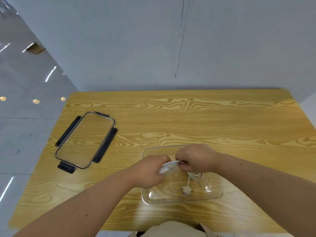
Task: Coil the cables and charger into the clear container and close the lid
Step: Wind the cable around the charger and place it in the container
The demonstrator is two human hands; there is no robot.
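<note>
You are looking down at a wooden table (213, 117) with a pale yellow top and bold swirling grain, its far edge set against a plain grey-white wall (111, 40). A thin dark seam (178, 53) runs down that wall (it reaches almost to the table's far edge). To your left lies a glossy grey floor (20, 137), catching three round light reflections (35, 101) and several bright streaks. Far off on it sits a cardboard box (35, 48).

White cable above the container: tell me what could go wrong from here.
The white cable coil, gripped by the left hand and right hand, may spring open once released. Its loose connector tail could end up across the rim of the clear container and jam the lid, which lies apart on the left.
</note>
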